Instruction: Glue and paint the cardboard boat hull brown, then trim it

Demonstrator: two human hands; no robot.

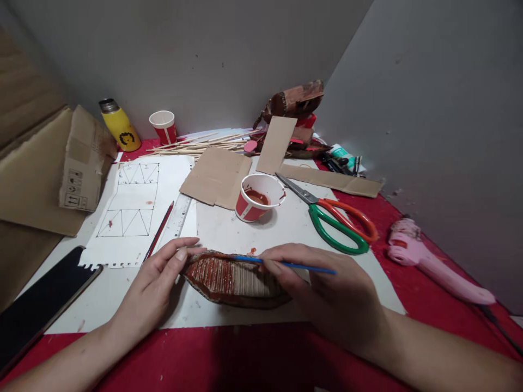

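A small boat-shaped cardboard model [249, 280] with a ribbed inside lies in front of me. Its left half is coated reddish brown, while ribs to the right are bare and pale. My left hand [163, 272] pinches the model's left tip between thumb and fingers. In my right hand [327, 283] is a thin blue paintbrush [302, 267], its tip end touching the far inner edge of the model. Part of the model's right end is hidden behind the right hand. Just beyond stands a red and white paper cup [253, 204] with brown paint inside.
Green and orange-handled scissors [341, 223] and a pink glue gun [437, 264] lie to the right. Cardboard pieces [218, 174], wooden sticks [196, 146] and a yellow bottle [122, 128] are behind. At left are a drawing sheet [134, 196], a pencil [161, 228], a phone [49, 299] and a box [81, 158].
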